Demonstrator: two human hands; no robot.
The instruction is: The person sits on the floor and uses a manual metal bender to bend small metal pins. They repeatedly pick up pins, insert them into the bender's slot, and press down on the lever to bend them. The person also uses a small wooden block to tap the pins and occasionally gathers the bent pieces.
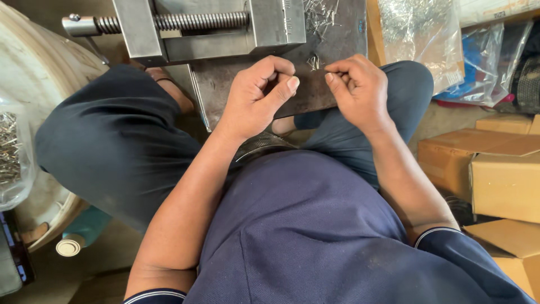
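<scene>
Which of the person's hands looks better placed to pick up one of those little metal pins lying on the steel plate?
Probably the right hand: its pinched fingertips sit just beside the small pins on the steel plate. The left hand is curled a bit farther away.

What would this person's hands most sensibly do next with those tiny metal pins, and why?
Probably the right hand lowers its pinched fingertips onto the small cluster of pins on the steel plate. Both hands hover curled just beside that cluster, and the left hand looks empty.

single head-worn view, looking steeply down, close over the person's lap, metal plate [332,62] near the top edge
</scene>
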